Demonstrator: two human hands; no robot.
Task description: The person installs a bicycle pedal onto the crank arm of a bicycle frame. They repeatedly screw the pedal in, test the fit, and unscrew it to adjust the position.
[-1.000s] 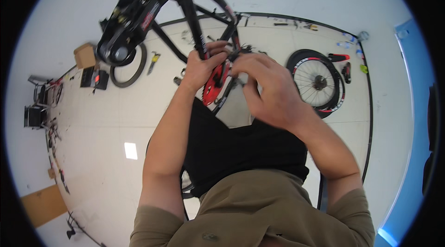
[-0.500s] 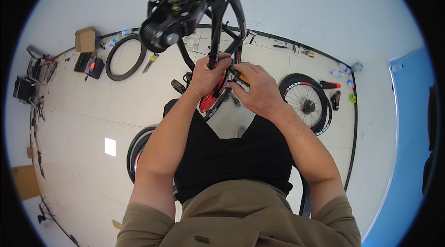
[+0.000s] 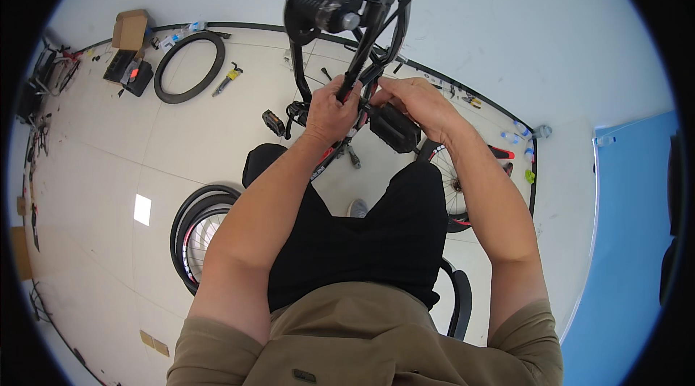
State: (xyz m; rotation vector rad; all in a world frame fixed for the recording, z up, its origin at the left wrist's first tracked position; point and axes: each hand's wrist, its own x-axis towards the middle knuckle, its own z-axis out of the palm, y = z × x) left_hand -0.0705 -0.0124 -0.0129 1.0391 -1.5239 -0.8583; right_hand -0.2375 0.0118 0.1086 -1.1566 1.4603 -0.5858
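A black bicycle frame (image 3: 358, 60) stands in front of me, its rear derailleur (image 3: 329, 13) near the top of the view. My left hand (image 3: 329, 114) is closed round a black frame tube, just left of the red chainring area, which it mostly covers. My right hand (image 3: 423, 107) curls over a black pedal (image 3: 394, 127), fingers pinching near its inner end by the frame; the fingertips are partly hidden. Another pedal (image 3: 274, 123), with an amber reflector, sticks out left of the frame beyond my left hand.
Wheels lie on the floor at left (image 3: 190, 241) and right (image 3: 455, 187), the right one partly behind my arm. Farther off are a loose tyre (image 3: 161, 71), a yellow-handled tool (image 3: 228, 79), an open cardboard box (image 3: 131, 30) and several bottles (image 3: 523, 129) by the wall. A black curved chair arm (image 3: 460, 299) is beside me.
The frame's upper end has shifted right in view. The pedal under my right hand has turned, showing its broad black face. My left hand keeps its grip on the tube.
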